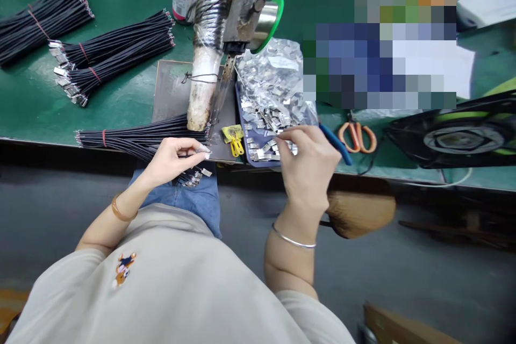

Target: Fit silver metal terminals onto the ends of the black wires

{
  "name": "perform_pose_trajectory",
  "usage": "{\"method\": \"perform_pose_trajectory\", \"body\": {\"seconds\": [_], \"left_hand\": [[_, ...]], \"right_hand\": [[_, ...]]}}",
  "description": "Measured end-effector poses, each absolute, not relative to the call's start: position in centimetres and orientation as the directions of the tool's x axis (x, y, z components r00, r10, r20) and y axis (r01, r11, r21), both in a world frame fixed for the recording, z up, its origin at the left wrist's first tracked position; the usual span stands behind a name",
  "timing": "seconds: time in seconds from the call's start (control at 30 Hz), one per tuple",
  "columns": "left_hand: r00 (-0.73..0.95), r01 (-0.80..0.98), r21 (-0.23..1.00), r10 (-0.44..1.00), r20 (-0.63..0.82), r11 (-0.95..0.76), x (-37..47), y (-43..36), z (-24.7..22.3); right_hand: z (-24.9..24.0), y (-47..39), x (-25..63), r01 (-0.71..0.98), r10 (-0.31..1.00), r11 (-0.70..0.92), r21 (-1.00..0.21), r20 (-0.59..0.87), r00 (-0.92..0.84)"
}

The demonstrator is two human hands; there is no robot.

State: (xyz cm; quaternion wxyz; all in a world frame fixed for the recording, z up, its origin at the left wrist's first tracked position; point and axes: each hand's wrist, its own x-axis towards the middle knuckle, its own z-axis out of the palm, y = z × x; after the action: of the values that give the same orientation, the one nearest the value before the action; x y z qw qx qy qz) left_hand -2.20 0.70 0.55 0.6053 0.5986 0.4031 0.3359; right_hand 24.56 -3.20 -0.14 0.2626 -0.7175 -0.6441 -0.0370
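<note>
My left hand [173, 158] is closed in a pinch at the bench's front edge, and a thin wire tip shows at its fingertips. Beside it lies a tied bundle of black wires [129, 133]. Below the hand, wires with metal tabs [194, 177] hang over my lap. My right hand [308, 164] is pinched over a blue tray [264, 164] of small metal tabs [266, 151]. A small metal tab [274, 133] appears at its fingertips, partly hidden. Above my left hand stand a taped hose [199, 83] and a soldering iron-like metal rod [223, 86].
More tied wire bundles [116, 45] lie at the back left. A solder spool [266, 24], a plastic bag of tabs [274, 70], yellow clip [234, 140], blue-handled tool [336, 144], orange-handled scissors [357, 137] and black fan [451, 137] surround the work area.
</note>
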Motion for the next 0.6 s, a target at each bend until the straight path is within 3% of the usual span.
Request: {"method": "perform_pose_trajectory", "body": {"seconds": [0.17, 0.27, 0.37, 0.5, 0.6], "left_hand": [[0.465, 0.085, 0.995, 0.881, -0.081, 0.047, -2.3, 0.7, 0.5], [0.475, 0.103, 0.994, 0.877, -0.074, 0.028, -2.3, 0.7, 0.5], [0.467, 0.114, 0.993, 0.882, -0.062, 0.01, -2.3, 0.7, 0.4], [0.438, 0.1, 0.995, 0.897, -0.067, 0.025, -2.2, 0.6, 0.4], [0.406, 0.078, 0.996, 0.911, -0.068, 0.039, -1.9, 0.5, 0.6]], "right_hand": [[0.0, -3.2, 24.6, 0.969, 0.94, -0.034, -0.243, 0.321, 0.114], [0.3, -3.1, 24.5, 0.96, 0.941, -0.017, -0.279, 0.321, 0.11], [0.7, -3.1, 23.8, 0.928, 0.91, 0.018, -0.372, 0.39, 0.139], [1.1, -3.8, 20.6, 0.822, 0.748, 0.111, -0.558, 0.591, 0.301], [0.9, -4.8, 17.4, 0.607, 0.792, 0.253, -0.754, 0.522, 0.317]]}}
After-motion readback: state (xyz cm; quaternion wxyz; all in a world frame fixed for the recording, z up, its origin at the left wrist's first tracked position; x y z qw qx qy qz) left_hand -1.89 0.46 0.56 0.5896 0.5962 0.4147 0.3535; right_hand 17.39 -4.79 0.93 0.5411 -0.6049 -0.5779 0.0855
